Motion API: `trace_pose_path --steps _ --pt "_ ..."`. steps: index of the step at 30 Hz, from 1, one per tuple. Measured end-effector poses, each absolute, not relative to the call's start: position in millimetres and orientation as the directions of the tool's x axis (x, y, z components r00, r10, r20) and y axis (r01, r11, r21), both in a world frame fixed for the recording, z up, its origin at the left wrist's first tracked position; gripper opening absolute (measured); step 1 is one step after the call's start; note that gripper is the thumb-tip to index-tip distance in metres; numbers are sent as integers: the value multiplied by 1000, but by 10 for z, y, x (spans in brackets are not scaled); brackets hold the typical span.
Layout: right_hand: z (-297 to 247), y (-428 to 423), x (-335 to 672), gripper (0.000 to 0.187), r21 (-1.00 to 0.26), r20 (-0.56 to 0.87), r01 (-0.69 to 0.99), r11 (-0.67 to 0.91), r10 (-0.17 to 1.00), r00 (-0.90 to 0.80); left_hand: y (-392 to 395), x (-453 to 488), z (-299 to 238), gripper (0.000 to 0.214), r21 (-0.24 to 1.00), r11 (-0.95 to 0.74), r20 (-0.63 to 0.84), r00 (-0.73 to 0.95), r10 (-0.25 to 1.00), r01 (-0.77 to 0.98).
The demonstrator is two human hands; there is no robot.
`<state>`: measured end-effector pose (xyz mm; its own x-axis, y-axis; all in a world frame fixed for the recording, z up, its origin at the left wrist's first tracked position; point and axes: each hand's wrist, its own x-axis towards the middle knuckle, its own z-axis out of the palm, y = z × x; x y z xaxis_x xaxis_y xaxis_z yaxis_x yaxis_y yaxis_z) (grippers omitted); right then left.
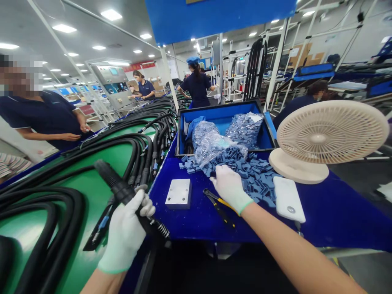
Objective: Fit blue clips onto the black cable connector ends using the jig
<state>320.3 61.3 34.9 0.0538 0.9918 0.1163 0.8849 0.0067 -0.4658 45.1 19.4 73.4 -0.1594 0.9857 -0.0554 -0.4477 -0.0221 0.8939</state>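
Note:
My left hand [127,228], in a white glove, is wrapped round a black hose [119,183] near its end. The hose is held tilted over the left side of the bench, and a metal spring [161,228] shows at its lower end. My right hand [229,185], also gloved, is at the near edge of a pile of small blue plastic clips [259,179]. Its fingers are bent together there, and what lies between them is hidden. Yellow-and-black pliers [219,206] lie just below that hand. A light metal block [178,194] sits between my hands.
A black-rimmed blue bin [225,107] with bags of clips [245,128] stands behind the pile. At right are a beige fan [318,139] and a white power bank [289,200]. Several black hoses [70,200] cover the green table [33,228]. A co-worker [45,118] stands at left.

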Motion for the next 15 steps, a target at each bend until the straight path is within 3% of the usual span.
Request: trace_pose_path --steps 3,6,11,15 --pt "242 986 3317 22 -367 124 928 -68 985 121 441 522 881 24 961 -196 170 -143 975 -194" --pt "152 1077 3323 19 -328 167 943 -61 978 122 711 610 946 25 944 -328 323 -97 942 -38" --pt "168 975 3415 21 -393 211 919 -39 969 131 1041 649 818 26 943 -332 333 -59 941 27" --pt "299 904 3368 22 -531 242 834 150 970 -21 1123 666 658 27 954 -285 292 -73 954 95"
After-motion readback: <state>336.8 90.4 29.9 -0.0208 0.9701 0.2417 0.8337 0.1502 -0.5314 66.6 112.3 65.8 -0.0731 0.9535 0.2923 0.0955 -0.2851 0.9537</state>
